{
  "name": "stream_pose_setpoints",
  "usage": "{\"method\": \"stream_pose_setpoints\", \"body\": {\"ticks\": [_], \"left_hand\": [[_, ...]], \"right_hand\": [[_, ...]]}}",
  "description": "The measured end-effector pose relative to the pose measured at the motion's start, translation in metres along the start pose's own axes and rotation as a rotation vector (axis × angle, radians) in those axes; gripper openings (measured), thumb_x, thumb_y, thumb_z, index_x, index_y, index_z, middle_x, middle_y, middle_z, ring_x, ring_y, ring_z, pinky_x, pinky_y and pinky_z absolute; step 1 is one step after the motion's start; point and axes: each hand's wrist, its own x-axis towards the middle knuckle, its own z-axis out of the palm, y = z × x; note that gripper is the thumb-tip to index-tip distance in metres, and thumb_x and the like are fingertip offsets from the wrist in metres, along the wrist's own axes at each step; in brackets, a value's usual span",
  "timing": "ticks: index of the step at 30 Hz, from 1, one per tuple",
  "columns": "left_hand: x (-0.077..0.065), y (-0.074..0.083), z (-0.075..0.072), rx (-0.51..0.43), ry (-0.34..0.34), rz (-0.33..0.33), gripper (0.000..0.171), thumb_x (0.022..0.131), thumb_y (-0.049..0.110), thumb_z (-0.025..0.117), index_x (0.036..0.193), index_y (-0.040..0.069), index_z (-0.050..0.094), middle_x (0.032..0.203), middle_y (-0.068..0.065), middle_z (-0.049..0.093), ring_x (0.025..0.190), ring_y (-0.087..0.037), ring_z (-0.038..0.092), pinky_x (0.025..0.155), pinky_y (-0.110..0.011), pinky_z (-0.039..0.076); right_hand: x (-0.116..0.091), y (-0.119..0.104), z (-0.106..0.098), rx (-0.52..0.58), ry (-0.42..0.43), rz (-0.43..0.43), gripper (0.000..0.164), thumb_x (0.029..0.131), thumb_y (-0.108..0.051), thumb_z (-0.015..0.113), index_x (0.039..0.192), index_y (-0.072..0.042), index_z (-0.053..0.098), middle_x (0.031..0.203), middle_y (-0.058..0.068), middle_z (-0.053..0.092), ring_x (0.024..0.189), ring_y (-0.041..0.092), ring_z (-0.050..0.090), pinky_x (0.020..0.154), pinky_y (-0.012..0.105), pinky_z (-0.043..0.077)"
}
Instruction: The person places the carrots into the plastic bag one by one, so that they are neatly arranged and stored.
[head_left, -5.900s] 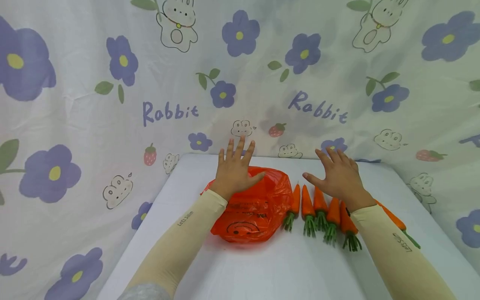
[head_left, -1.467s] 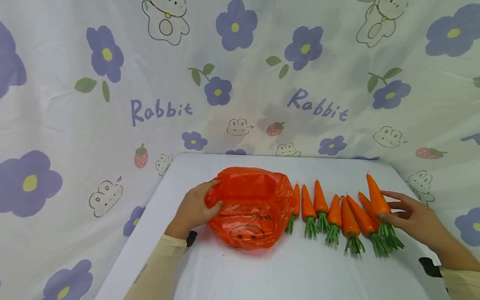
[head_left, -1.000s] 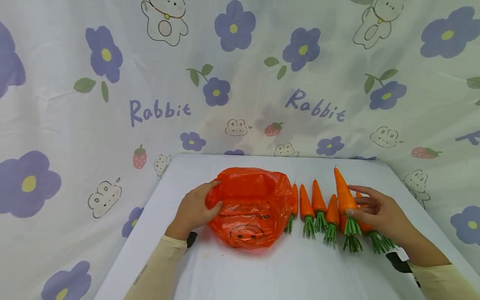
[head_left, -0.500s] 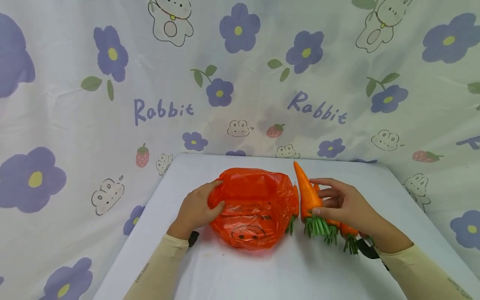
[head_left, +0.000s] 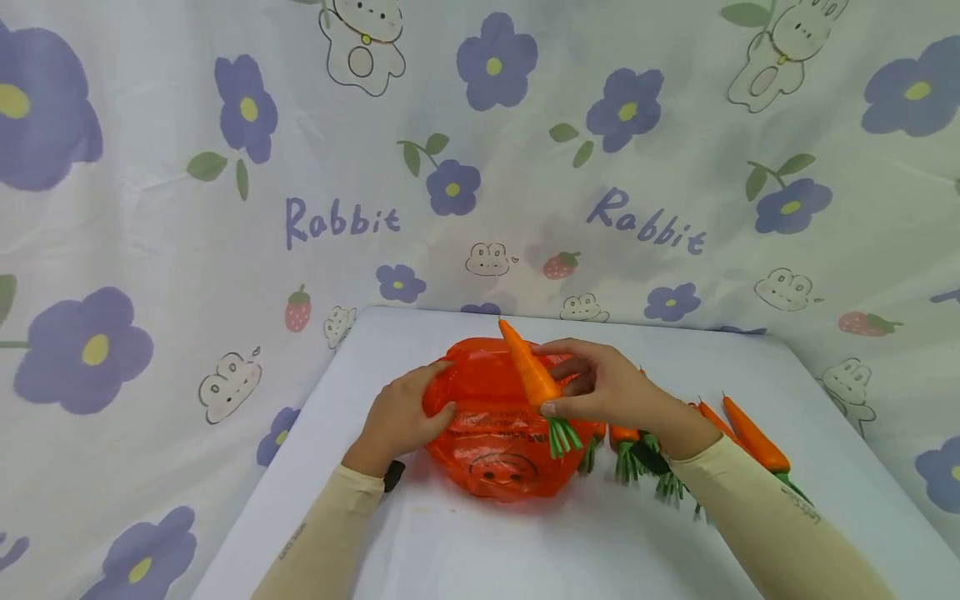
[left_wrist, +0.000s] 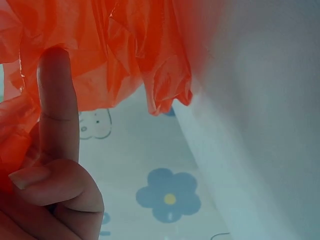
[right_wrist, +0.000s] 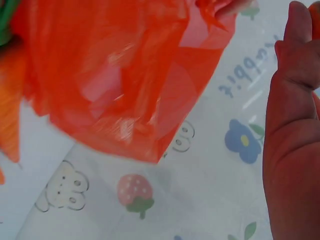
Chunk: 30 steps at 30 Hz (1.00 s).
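Hands at work on both sides: the left hand (head_left: 401, 414) grips the left edge of the red plastic bag (head_left: 487, 442), while the right hand (head_left: 611, 387) pinches a carrot (head_left: 531, 367) by its leafy end, tip pointing far, right over the bag! More carrots (head_left: 756, 437) lie to the right on the desk (head_left: 510, 550), some hidden by the arm. This looks like the bagging step; next would call for a steady opening, carrot lowered, fingers loosened.
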Motion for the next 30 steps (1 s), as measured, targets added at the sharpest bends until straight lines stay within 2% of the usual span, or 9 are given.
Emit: {"method": "stream_pose_setpoints", "body": {"ticks": [7, 15, 23, 26, 30], "left_hand": [[0.002, 0.002, 0.002, -0.015, -0.013, -0.019, 0.063, 0.091, 0.038, 0.074, 0.148, 0.018, 0.059, 0.136, -0.003, 0.068, 0.114, -0.025, 0.069, 0.093, -0.049, 0.06], [0.001, 0.0, 0.001, -0.006, -0.012, -0.017, 0.063, 0.091, 0.04, 0.073, 0.148, 0.019, 0.058, 0.133, -0.001, 0.069, 0.112, -0.024, 0.069, 0.093, -0.048, 0.06], [-0.002, -0.001, -0.004, -0.035, -0.025, -0.015, 0.065, 0.089, 0.038, 0.074, 0.149, 0.02, 0.058, 0.136, -0.002, 0.068, 0.116, -0.025, 0.068, 0.096, -0.048, 0.059], [-0.002, -0.001, -0.005, -0.042, -0.034, -0.016, 0.065, 0.088, 0.037, 0.074, 0.149, 0.021, 0.058, 0.137, -0.001, 0.067, 0.117, -0.025, 0.068, 0.097, -0.049, 0.058], [-0.003, -0.002, -0.004, -0.058, -0.026, -0.014, 0.065, 0.087, 0.033, 0.075, 0.149, 0.022, 0.058, 0.138, 0.0, 0.067, 0.118, -0.024, 0.068, 0.096, -0.049, 0.058]], "right_hand": [[0.022, -0.004, 0.013, -0.088, -0.129, 0.029, 0.069, 0.085, -0.029, 0.09, 0.146, -0.029, 0.06, 0.122, 0.005, 0.072, 0.092, 0.027, 0.077, 0.084, 0.042, 0.063], [0.035, -0.006, 0.025, -0.243, -0.222, 0.112, 0.064, 0.082, -0.036, 0.09, 0.14, -0.032, 0.064, 0.117, -0.002, 0.071, 0.09, 0.022, 0.076, 0.082, 0.038, 0.062], [0.056, 0.0, 0.041, -0.46, -0.211, 0.19, 0.063, 0.076, -0.047, 0.092, 0.133, -0.031, 0.069, 0.104, -0.009, 0.07, 0.09, 0.013, 0.069, 0.073, 0.035, 0.061], [0.066, 0.008, 0.047, -0.452, -0.194, 0.236, 0.064, 0.075, -0.048, 0.093, 0.132, -0.029, 0.07, 0.102, -0.009, 0.071, 0.091, 0.013, 0.069, 0.074, 0.035, 0.06], [0.08, 0.022, 0.057, -0.375, -0.155, 0.295, 0.07, 0.077, -0.046, 0.093, 0.136, -0.021, 0.067, 0.099, -0.003, 0.072, 0.088, 0.017, 0.071, 0.076, 0.036, 0.06]]}}
